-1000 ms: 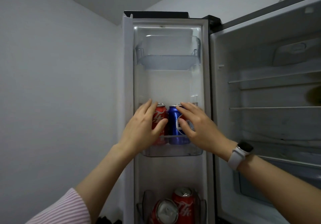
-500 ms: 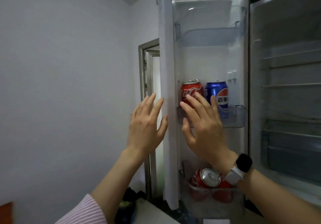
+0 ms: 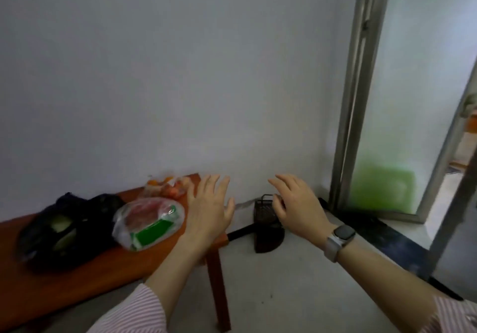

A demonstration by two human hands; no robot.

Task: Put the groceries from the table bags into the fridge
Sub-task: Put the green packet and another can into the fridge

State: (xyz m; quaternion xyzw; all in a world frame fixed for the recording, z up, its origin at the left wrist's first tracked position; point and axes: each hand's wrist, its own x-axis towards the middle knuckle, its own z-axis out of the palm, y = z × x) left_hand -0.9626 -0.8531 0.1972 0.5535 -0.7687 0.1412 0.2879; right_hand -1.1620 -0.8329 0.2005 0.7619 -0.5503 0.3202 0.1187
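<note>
I am reaching both hands toward the table [image 3: 64,278] to get more food for the fridge. My left hand [image 3: 209,211] is wide, with its fingers spread, and it is holding nothing. It is hanging over the right end of the table. My right hand [image 3: 296,203] is wide too, holding nothing, and it is out past the table's right edge, over the floor.

The clear bag [image 3: 148,223] is lying near the right end of the table, just beside my left hand. It is showing something pink and a green pack inside. I think this is the one to grab next. I should be bringing my right hand over to the table and lifting the bag with both hands from under it, because it looks soft and floppy.

A black bag [image 3: 64,226] is sitting in the middle of the table, touching the clear one. At the back right corner there is another small bag with orange things [image 3: 167,188], too blurry to name.

On the floor by the wall a dark dustpan [image 3: 265,226] is standing, right under my right hand. A glass door [image 3: 395,100] is standing open on the right. I cannot see the fridge from here.
</note>
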